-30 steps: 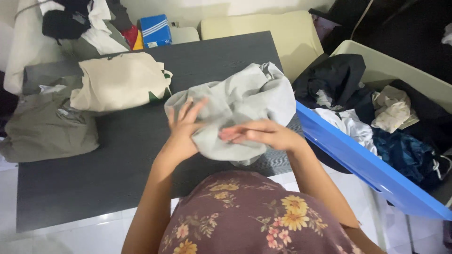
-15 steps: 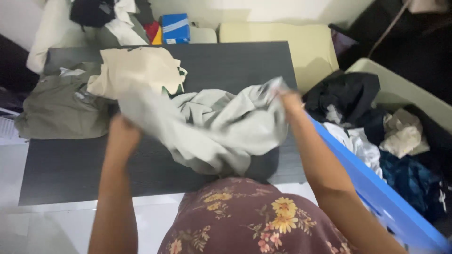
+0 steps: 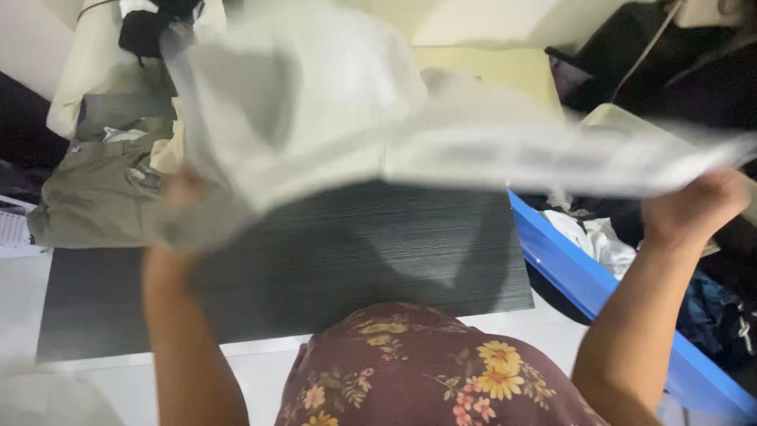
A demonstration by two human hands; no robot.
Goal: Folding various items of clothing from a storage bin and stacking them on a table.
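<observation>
Far left, beyond left hand: olive garment [image 3: 95,189] lying crumpled on dark table [image 3: 331,252], w/ cream-coloured cloth pile [image 3: 87,71] and a black item [image 3: 146,31] behind it.

Left hand [image 3: 177,209] raised above table's left part, closed on one end of light grey garment [image 3: 331,118]; fingers mostly hidden by blurred fabric, so exact curl can't be told, but cloth clearly gripped.

Btwn the hands: grey garment stretched wide in air, spread above table and blocking most of its far side; heavily motion-blurred, left portion billowing up higher than left hand, right portion thinning to a flat band toward right hand. Shadow of it on tabletop below. Floral maroon top [image 3: 426,371] at bottom, nearest to camera, btwn the two forearms.

Right hand [image 3: 694,209] raised past table's right edge, fist-like, closed on garment's other end, knuckles up.

Below and beside right hand: blue bin [image 3: 583,272] w/ mixed clothes inside, white and dark pieces, touching each other.
</observation>
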